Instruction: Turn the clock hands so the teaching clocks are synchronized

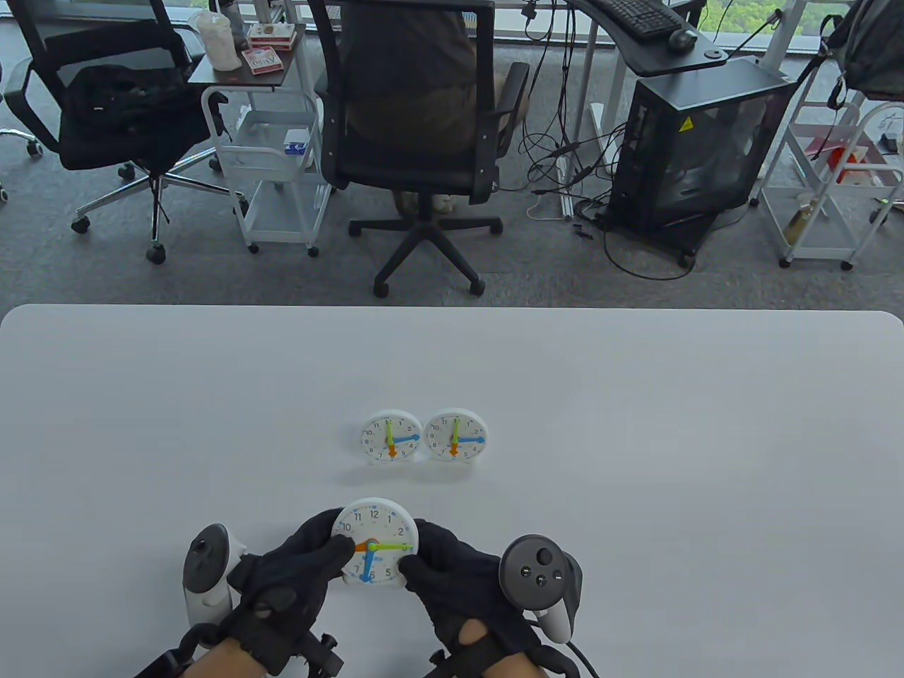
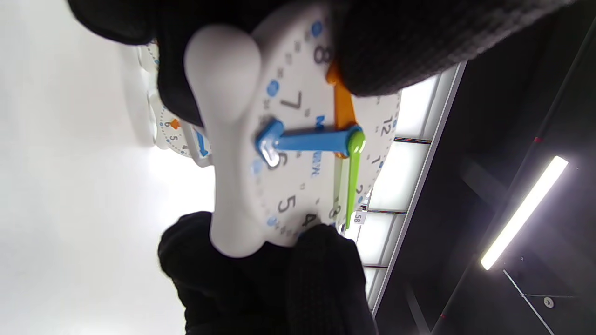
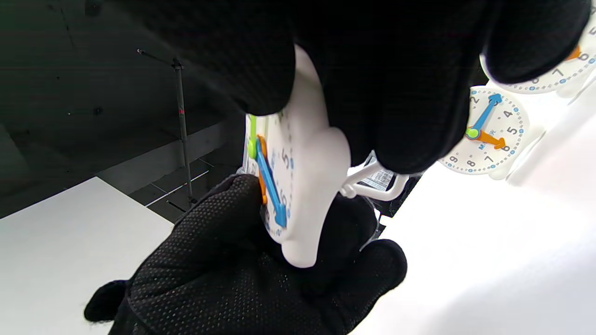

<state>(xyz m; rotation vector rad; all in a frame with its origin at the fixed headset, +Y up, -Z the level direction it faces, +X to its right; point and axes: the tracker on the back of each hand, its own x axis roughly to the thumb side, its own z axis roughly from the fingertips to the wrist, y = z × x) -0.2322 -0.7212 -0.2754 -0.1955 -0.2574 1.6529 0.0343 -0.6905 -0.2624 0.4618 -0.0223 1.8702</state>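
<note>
obstacles: two small clocks point(image 1: 424, 436) side by side mid-tabletop point(image 1: 671, 438), touching or nearly | near edge: both hands point(image 1: 367, 586) around the big clock point(image 1: 374, 540) | free: bare tabletop left, right, and beyond the pair

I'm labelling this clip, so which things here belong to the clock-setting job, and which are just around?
In the job:
- large white plastic teaching clock, gripped by left hand and right hand
- two small white teaching clocks standing side by side

Just around:
- black office chairs
- white wire cart
- black computer tower
</note>
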